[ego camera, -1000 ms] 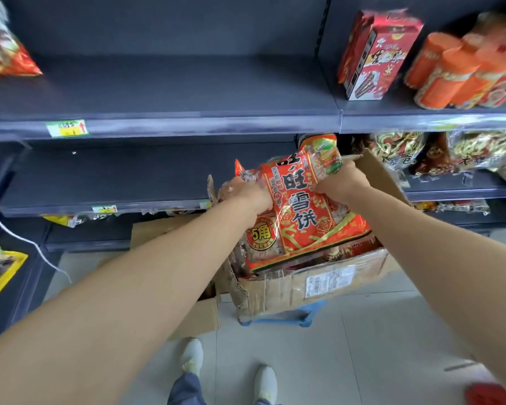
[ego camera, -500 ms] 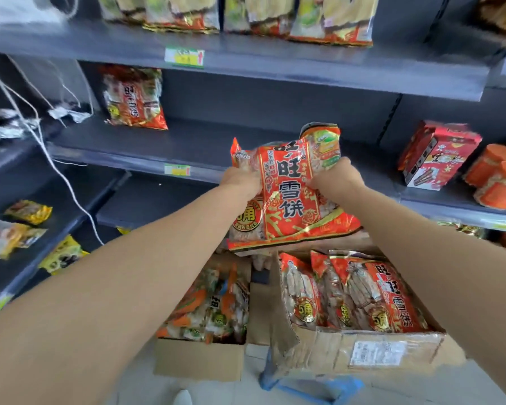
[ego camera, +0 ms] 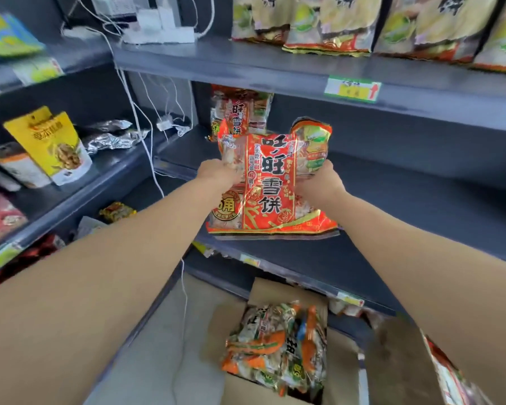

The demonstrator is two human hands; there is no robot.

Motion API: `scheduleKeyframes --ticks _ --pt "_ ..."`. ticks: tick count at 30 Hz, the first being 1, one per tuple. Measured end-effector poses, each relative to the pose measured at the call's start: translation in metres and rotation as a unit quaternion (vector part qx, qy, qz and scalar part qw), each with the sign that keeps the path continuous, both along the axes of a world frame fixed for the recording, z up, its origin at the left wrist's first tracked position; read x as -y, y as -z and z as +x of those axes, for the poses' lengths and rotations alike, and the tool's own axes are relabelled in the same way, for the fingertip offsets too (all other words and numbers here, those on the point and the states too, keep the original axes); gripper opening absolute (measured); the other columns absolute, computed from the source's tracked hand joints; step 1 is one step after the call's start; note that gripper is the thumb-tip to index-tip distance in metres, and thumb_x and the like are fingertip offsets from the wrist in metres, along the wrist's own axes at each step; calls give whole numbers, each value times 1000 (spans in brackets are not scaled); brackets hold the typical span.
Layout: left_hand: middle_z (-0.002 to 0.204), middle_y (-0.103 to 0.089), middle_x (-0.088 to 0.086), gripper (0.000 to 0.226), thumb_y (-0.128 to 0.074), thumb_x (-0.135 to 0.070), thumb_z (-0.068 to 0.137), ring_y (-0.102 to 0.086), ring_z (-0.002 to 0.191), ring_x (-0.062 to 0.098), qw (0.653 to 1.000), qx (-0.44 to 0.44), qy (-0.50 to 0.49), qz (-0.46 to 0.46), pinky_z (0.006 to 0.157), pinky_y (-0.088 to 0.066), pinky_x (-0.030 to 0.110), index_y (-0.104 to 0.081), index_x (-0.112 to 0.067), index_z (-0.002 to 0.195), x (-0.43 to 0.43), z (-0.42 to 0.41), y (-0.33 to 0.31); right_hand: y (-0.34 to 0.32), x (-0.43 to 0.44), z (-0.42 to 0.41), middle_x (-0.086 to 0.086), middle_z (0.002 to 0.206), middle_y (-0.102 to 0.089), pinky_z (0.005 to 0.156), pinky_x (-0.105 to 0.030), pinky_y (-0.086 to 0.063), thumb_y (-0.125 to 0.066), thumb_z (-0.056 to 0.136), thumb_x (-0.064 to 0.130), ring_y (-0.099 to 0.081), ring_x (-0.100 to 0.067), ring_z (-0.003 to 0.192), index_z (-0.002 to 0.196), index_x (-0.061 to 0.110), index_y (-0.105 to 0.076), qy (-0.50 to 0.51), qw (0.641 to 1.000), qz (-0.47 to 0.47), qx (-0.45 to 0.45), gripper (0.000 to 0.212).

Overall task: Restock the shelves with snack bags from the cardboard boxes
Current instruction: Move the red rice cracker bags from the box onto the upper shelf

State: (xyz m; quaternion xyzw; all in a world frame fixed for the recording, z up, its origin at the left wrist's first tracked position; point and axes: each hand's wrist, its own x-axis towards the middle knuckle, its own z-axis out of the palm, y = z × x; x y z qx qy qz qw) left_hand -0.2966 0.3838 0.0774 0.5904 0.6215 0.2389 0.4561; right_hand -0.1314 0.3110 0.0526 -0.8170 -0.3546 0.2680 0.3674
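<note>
The red crinkly plastic snack bag [ego camera: 270, 182] is gripped at both side edges, the left hand [ego camera: 216, 173] and right hand [ego camera: 323, 182] curled round it. Its long axis is upright, over the front of the dark grey metal shelf [ego camera: 406, 206]. Matching red bags [ego camera: 240, 112] stand behind-left. Below, the open brown cardboard box [ego camera: 278, 290] is found holding orange-and-green packets [ego camera: 278, 340].

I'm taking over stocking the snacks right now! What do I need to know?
Left hand and right hand: each grips one side of a red bag, held upright over the front of the middle shelf.
Done: matching bags stand at the back of that shelf.
Left: set this bag down, then shelve the bags in the box on the floor.
</note>
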Motion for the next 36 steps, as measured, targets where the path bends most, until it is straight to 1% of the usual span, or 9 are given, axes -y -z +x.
scheduleKeyframes --ticks 4,10,12,14,17,21,29,33,36 --pt "114 -65 10 38 -63 -2 84 -62 105 28 998 55 -3 -27 94 -51 45 -60 -11 120 -57 -16 8 14 -54 -19 4 121 -57 94 -54 -47 -74 57 54 -60 -22 107 135 29 -30 -10 999 28 -19 93" --pt "118 -60 -1 55 -58 3 87 -54 101 17 990 130 9 -48 82 -41 31 -49 -20 135 -117 -14 12 16 -110 -22 -4 141 -41 100 -49 -46 -76 76 27 -50 -26 124 148 26 -8 -21 998 37 -47 99" --pt "117 -56 -2 63 -57 5 88 -48 100 13 988 145 8 -41 87 -41 33 -41 -22 142 -135 -12 14 18 -130 -16 -3 144 -38 101 -46 -45 -75 77 25 -48 -26 124 150 26 -5 -33 998 41 -43 101" --pt "117 -55 -3 64 -56 6 88 -47 98 12 988 148 16 -32 90 -41 34 -40 -23 143 -152 -9 16 23 -149 -10 -3 146 -37 101 -45 -45 -76 76 22 -47 -26 126 150 26 -4 -38 997 45 -41 103" --pt "106 -55 -6 65 -53 9 88 -51 90 10 989 147 22 -20 71 -41 22 -39 -22 143 -183 -4 24 32 -179 -4 -4 149 -30 92 -36 -44 -74 78 15 -44 -26 129 151 24 1 -40 998 40 -28 105" --pt "111 -55 -2 66 -53 9 89 -49 104 14 990 134 39 -23 90 -37 31 -37 -23 145 -223 1 36 43 -215 -1 -9 150 -24 77 -29 -40 -68 84 8 -45 -28 126 152 24 3 -32 999 19 -19 100" --pt "116 -55 -3 67 -54 6 89 -49 98 10 989 129 64 -19 86 -38 24 -33 -21 147 -318 11 62 65 -289 -3 -5 150 -25 76 -27 -42 -64 86 8 -45 -26 126 152 27 1 13 999 27 -18 95" --pt "115 -57 -3 67 -56 4 89 -51 81 7 988 143 48 -43 69 -42 28 -36 -26 145 -348 14 81 84 -311 -7 -3 152 -26 75 -28 -45 -63 84 6 -47 -25 125 152 30 -1 23 999 13 -24 95" --pt "134 -54 2 67 -56 5 88 -48 94 9 987 149 54 -32 83 -42 28 -37 -26 145 -366 18 88 89 -323 -6 -2 152 -28 77 -31 -51 -62 82 2 -51 -26 121 151 33 4 32 999 11 -19 100"
